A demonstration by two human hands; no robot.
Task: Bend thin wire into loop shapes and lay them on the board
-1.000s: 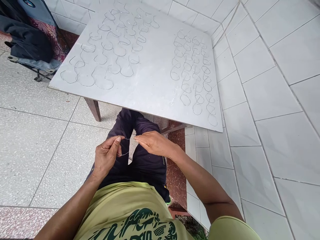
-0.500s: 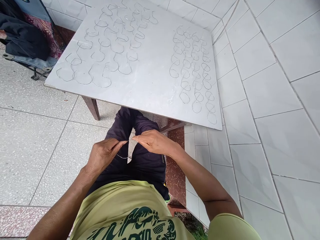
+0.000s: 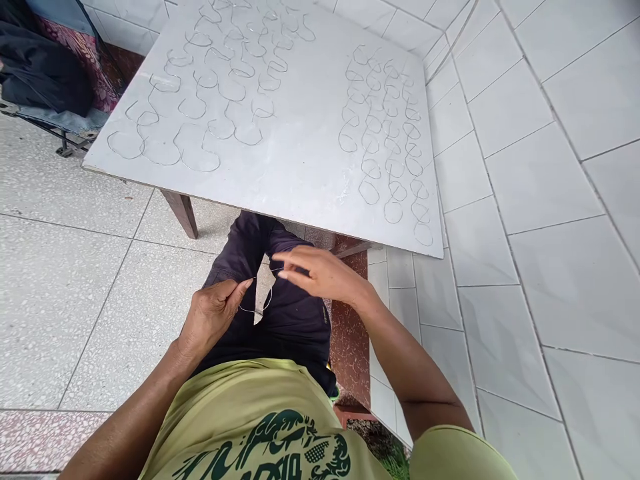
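Observation:
Over my lap, my left hand (image 3: 214, 313) pinches a thin curved wire (image 3: 271, 299) between thumb and fingertips. The wire loops down below the fingers and rises on the right, and one end points toward my right hand (image 3: 323, 273). That hand's fingers are spread apart beside the wire end; whether a fingertip touches it I cannot tell. Open, S-like bent wires (image 3: 201, 169) lie in rows on the left part of the white tabletop (image 3: 300, 160). Closed wire rings (image 3: 393, 212) lie in columns on its right part.
The tabletop's front edge runs just beyond my hands, with a wooden table leg (image 3: 181, 215) under it. A tiled wall (image 3: 550, 180) rises on the right. A folding chair (image 3: 90, 123) holding dark cloth stands at the upper left, on the speckled floor (image 3: 65, 293).
My right hand has drawn back slightly to the right and its fingers have opened from a pinch. More of the wire's loop shows now. The left hand keeps its pinch.

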